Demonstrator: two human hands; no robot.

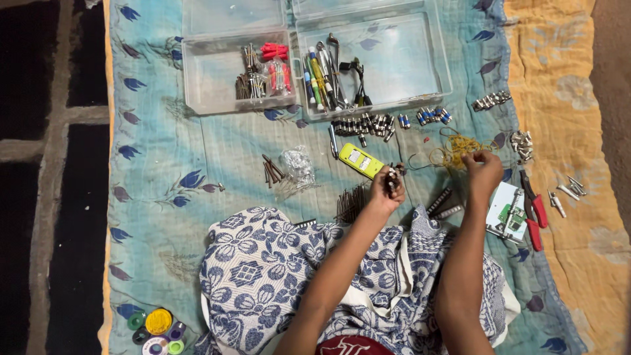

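My left hand (384, 186) is closed around a bunch of small dark metal bits (393, 176), held just above the blue floral cloth (171, 151). My right hand (483, 169) pinches at a tangle of yellow rubber bands (453, 150) lying on the cloth. A yellow tester device (360, 160) lies right beside my left hand. A pile of thin nails (351, 202) sits just below that hand.
Two clear plastic boxes (217, 72) (407, 62) at the top hold screws, red plugs and screwdrivers. Rows of metal bits (365, 123) lie under them. Red-handled pliers (534, 209), a green circuit board (509, 213) and loose connectors (522, 144) lie at the right. Tape rolls (158, 325) sit at the bottom left.
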